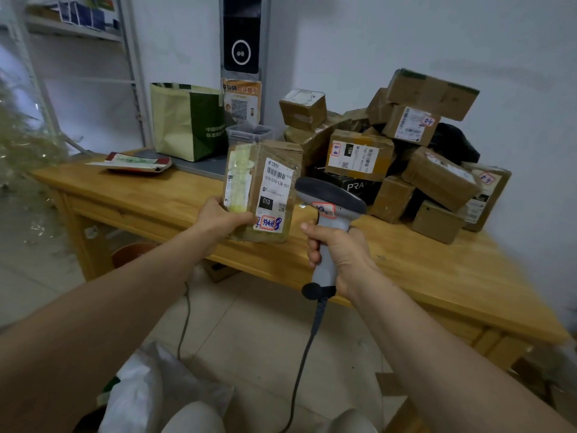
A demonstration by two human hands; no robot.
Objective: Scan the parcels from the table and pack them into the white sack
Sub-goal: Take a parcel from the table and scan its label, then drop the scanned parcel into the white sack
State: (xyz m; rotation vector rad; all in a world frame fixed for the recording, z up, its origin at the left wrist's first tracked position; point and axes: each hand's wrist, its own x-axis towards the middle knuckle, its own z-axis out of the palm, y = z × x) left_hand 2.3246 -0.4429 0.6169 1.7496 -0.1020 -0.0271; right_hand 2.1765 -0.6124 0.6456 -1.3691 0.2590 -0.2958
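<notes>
Head view, scanning step: left grip grasps one parcel upright above the counter; right grip clasps the scanner beside its label. The next move likely needs a barcode read, then lowering the parcel into the white sack on the floor before the counter

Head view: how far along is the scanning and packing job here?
Done: unclear; the white plastic sack by the knees hides its contents. In hand: the left hand holds a brown cardboard parcel, while the right hand grips the grey handheld scanner beside it. Left: a heap of cardboard parcels waits on the wooden table.
</notes>
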